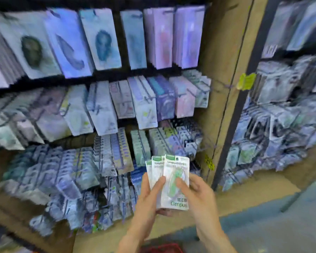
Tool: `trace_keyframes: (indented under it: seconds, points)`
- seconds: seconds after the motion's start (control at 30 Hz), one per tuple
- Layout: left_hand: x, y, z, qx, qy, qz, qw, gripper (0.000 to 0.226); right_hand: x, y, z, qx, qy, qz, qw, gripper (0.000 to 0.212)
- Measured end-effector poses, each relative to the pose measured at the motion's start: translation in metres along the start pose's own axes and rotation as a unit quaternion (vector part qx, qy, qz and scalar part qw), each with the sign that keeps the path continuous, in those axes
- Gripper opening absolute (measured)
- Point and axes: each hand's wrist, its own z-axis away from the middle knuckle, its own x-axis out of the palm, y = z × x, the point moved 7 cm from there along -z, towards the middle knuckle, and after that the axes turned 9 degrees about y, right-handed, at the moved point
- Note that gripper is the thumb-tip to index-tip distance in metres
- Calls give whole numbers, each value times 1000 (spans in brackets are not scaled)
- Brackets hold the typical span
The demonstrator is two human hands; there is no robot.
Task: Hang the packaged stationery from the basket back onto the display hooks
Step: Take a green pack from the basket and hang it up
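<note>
Packs (169,181): three green-topped white packets visible, fanned one over another and held upright in front of the lowest row of the rack; front one printed "Campus".
Left hand (150,196): fingers curled round the left and back of the packs, thumb lying across the front of the fan.
Right hand (199,194): grips the front pack from its right side, thumb pressed on its face, fingers behind.
Rack (106,77): four rows of hanging packets visible, blurred; too many to count.
Second rack (288,114): to the right past a wooden post (224,52), also full of hung packets.
Basket (162,248): one, red, only its rim showing at the bottom edge, below the hands.
</note>
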Motion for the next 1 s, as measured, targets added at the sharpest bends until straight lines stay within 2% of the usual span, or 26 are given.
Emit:
trace_keyframes:
  seconds: [0.1, 0.23, 0.33, 0.43, 0.6, 0.8, 1.0]
  points:
    - [40, 60, -4, 61, -17, 23, 998, 47, -10, -66, -17, -75, 17, -37, 996, 23]
    - [82, 102, -11, 108, -43, 6, 993, 42, -26, -117, -34, -121, 20, -89, 988, 26]
    - [99, 107, -19, 108, -45, 16, 993, 34, -40, -122, -53, -131, 29, -107, 985, 27]
    - [104, 104, -29, 92, -7, 31, 995, 32, -56, -115, -86, -120, 62, -129, 982, 28]
    - [111, 100, -43, 85, 22, 26, 996, 38, -67, -114, -148, -103, 101, -118, 982, 32]
    - [123, 101, -53, 90, 22, 13, 996, 40, -64, -120, -187, -91, 110, -123, 982, 38]
    - [129, 101, -60, 89, 15, 9, 996, 41, -67, -115, -202, -65, 164, -127, 976, 17]
